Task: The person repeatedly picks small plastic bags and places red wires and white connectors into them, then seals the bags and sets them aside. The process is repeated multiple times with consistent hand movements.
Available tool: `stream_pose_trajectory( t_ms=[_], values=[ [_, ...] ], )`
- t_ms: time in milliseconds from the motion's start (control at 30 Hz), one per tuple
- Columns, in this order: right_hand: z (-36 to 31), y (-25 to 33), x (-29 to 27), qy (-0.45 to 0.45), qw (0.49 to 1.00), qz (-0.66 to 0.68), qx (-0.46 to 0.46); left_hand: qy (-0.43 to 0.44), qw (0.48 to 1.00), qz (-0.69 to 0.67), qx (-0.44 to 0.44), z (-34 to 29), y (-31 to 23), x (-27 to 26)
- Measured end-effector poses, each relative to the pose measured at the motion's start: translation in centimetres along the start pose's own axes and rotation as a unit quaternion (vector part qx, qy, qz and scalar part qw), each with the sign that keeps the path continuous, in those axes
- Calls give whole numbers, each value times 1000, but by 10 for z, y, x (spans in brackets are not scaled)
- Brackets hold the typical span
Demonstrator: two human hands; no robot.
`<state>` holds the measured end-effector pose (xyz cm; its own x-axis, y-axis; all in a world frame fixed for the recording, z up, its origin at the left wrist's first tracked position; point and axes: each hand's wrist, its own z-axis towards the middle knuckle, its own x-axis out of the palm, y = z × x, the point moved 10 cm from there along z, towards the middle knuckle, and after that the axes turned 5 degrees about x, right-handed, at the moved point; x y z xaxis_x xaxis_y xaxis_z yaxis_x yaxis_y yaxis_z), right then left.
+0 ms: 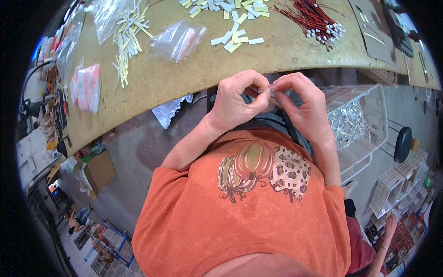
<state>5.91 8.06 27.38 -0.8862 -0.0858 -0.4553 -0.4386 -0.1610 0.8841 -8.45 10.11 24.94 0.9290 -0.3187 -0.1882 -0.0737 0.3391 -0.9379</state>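
Just off the near edge of the worktable (152, 87), my left hand (235, 99) and my right hand (302, 99) meet in front of my body. Thumb and forefinger of each are pinched on a small clear plastic bag (271, 98), which is mostly hidden by the fingers; its contents are hard to make out. On the table ahead lie a stack of clear zip bags (177, 40), small white and pale yellow rectangular pads (236, 40), and long thin strips (127, 44) of the same colours. Red and black wires (314, 18) with white connectors are heaped at right.
To my right stands a white plastic crate (380, 108) holding many filled clear bags. Pink-and-white packs in plastic (86, 87) lie at the table's left. A cardboard box (99, 173) is on the floor at left. Another person's arm (387, 235) shows at lower right.
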Motion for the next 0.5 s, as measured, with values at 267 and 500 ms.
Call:
stream_pose_trajectory(
  t_ms=[267, 500],
  values=[
    [-11, -44, -5, -22, 947, 271, 170, 12, 987, -142, -80, -10, 16, 5],
    [-13, -46, -5, -21, 940, 290, 178, 7, 992, -105, -71, -6, 9, 6]
  ],
)
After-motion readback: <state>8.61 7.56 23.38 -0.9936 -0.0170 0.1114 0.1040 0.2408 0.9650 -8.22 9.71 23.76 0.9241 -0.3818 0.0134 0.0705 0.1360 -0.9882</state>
